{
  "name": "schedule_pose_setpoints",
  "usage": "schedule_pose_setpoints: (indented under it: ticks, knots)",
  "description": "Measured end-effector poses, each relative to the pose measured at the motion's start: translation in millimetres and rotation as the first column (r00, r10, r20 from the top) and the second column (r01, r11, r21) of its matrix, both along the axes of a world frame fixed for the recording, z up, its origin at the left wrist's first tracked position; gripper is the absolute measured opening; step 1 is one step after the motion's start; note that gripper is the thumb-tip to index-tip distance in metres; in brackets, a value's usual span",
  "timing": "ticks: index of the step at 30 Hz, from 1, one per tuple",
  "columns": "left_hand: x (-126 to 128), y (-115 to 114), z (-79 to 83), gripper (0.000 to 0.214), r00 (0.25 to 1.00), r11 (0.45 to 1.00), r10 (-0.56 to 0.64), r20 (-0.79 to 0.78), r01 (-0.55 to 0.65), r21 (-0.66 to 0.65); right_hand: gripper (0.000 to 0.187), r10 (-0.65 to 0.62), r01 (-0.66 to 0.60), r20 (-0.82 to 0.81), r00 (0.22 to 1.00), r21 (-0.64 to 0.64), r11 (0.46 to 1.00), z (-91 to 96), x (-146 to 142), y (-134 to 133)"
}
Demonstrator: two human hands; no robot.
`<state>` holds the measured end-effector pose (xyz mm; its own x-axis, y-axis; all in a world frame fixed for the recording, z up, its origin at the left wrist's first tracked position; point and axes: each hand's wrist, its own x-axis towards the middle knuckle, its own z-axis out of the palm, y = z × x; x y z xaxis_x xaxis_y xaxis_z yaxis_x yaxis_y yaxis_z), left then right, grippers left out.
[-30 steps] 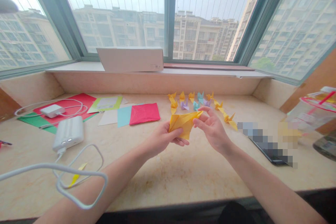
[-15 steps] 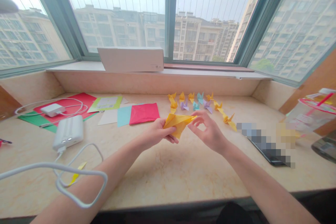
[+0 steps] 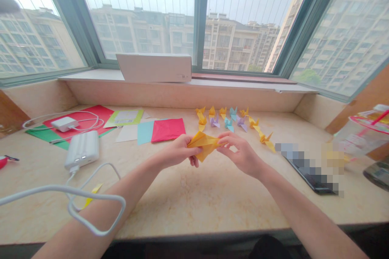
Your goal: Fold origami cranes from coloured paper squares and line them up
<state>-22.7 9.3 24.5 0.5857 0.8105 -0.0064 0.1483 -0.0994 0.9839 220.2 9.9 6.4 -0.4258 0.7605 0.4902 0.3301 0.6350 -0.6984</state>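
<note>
Closing in since the last view, the right hand [image 3: 241, 154] has come up against the folded yellow paper [image 3: 203, 144], its fingers pinching the paper's right end, while the left hand [image 3: 178, 152] grips the other side, fingers curled shut. Across the bench [image 3: 194, 210] and window sill [image 3: 243, 83] there are one white box [image 3: 153, 68], on the sill; five loose paper sheets [image 3: 168, 130] (red, green, white, blue, pink); one power bank [image 3: 82, 149]; and eleven origami cranes [image 3: 228, 123]: seven yellow, two blue, two purple. The paper, a pointed, creased shape, sits between both hands in front of the cranes; its long axis runs roughly left to right, one point aimed left, another down.
</note>
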Motion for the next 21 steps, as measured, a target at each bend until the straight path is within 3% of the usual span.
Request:
schedule_pose_setpoints:
  ticks: [5, 12, 21]
  knots:
    - [-1.1, 1.2, 1.7, 0.025, 1.000, 1.000, -0.023, -0.001, 0.023, -0.010, 0.011, 0.053, -0.052, 0.010, 0.999, -0.006, 0.999, 5.9, 1.2, -4.8]
    - [1.5, -2.9, 4.8, 0.025, 1.000, 1.000, -0.011, -0.010, 0.011, 0.010, 0.012, 0.029, -0.029, 0.048, 0.998, -0.002, 1.000, 4.7, 2.4, -4.2]
    - [1.4, -1.9, 2.2, 0.030, 0.999, 1.000, -0.020, -0.033, 0.019, -0.014, 0.003, 0.097, -0.098, -0.014, 0.995, -0.007, 0.995, 2.0, 5.7, -0.3]
